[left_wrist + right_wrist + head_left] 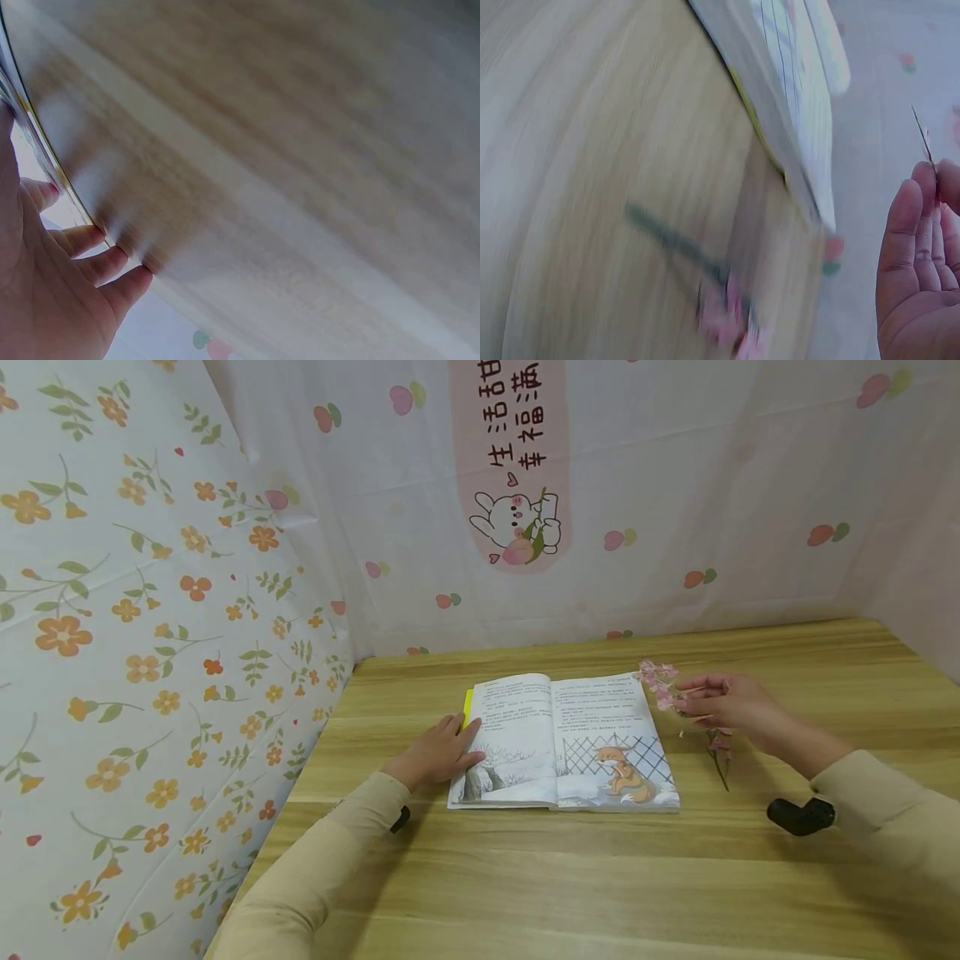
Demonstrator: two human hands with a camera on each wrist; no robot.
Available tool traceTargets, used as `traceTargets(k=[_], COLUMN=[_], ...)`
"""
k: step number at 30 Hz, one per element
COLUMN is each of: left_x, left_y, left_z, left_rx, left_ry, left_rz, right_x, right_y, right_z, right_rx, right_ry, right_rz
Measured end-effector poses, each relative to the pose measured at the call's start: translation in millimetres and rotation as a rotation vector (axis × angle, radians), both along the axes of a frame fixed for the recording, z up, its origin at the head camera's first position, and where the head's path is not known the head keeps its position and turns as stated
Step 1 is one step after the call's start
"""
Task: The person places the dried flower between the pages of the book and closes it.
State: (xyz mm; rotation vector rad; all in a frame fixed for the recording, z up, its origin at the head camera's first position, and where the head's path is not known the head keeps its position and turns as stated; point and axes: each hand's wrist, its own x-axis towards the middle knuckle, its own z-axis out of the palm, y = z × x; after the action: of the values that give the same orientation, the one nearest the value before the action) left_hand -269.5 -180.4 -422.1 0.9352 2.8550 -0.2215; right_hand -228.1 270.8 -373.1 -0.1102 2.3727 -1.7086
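Note:
An open book (517, 752) lies on the wooden table, printed text above and pictures below, a fox on its right page. My left hand (438, 750) rests along the book's left edge, its thumb over the page. In the left wrist view the left hand's fingers (124, 292) are spread, fairly straight, beside the book's edge. Over the book's upper right corner, my right hand (731, 706) pinches a pink flower sprig (656, 683); the right wrist view shows its thin dark stem (922, 135) between thumb and finger. Another pink flower sprig (722, 745) lies on the table, partly hidden beneath this hand.
The wooden table (570, 885) extends around the book. A patterned curtain (675, 485) hangs behind it, and a flower-print curtain (150, 652) hangs at the left. A black wrist device (801, 817) shows under the right sleeve.

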Motion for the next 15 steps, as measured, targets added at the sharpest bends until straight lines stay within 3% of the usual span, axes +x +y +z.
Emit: traceTargets(k=[15], left_x=[1.3], left_y=[1.6], left_z=[2.1], left_rx=[-0.012], left_ry=[-0.008], left_rz=[0.010], right_x=[-4.9], right_y=[-77], right_z=[-8.2], right_rx=[-0.030], right_ry=[-0.056], right_rz=[0.067])
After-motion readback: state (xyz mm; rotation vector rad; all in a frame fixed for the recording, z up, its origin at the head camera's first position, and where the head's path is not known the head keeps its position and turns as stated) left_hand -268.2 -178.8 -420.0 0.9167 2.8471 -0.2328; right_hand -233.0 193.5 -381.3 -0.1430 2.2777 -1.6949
